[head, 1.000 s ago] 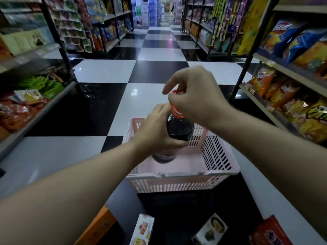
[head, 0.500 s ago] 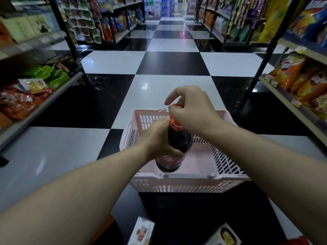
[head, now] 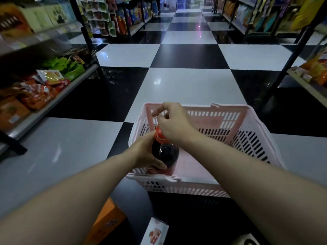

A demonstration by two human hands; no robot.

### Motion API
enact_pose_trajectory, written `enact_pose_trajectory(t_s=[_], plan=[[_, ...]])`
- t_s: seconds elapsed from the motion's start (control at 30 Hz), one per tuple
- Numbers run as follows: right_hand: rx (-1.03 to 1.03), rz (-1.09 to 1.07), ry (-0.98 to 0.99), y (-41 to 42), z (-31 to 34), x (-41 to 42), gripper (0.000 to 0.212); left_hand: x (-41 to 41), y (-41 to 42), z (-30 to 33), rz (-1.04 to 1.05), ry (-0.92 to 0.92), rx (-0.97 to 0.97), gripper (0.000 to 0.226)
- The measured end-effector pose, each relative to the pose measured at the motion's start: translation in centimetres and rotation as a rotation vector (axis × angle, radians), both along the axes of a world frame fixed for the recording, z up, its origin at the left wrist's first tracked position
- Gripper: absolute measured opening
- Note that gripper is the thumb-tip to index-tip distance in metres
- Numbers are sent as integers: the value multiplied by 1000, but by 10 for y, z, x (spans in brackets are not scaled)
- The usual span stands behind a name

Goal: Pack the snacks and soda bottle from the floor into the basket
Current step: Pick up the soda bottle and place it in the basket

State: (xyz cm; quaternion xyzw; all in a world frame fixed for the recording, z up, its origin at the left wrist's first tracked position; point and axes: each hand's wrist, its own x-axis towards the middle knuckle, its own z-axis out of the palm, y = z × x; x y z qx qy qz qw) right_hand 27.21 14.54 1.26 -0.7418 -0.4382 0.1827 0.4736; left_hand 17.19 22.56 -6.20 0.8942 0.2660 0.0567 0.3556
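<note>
At frame centre, the left hand (head: 147, 152) grasps the dark plastic soda bottle (head: 165, 152) by its body; the right hand (head: 174, 123) pinches its red cap, inside the pink slotted plastic basket (head: 247, 138).

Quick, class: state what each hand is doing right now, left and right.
Left hand: closed around the body of the soda bottle, over the basket.
Right hand: closed on the bottle's red cap end.

No words to read here

The soda bottle (head: 165, 152) label, the snack bags on the shelves (head: 53, 101) and the boxes on the floor are too blurry.
</note>
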Motion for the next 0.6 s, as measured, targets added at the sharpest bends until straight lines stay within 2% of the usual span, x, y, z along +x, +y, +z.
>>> enact_pose_trajectory(t_s=[0.13,0.23,0.43,0.6], plan=[[-6,26,46,7,-7,-3,30,-2,9,-1,60,3,-44,81],[-91,58,33,4,-6,0,33,-4,9,1,84,-42,-104,79],[-289,124,-244,-4,-1,-6,44,0,5,6,191,-149,-153,77],[-370,150,-379,-18,3,-18,54,-7,-9,20,137,-205,-107,83]])
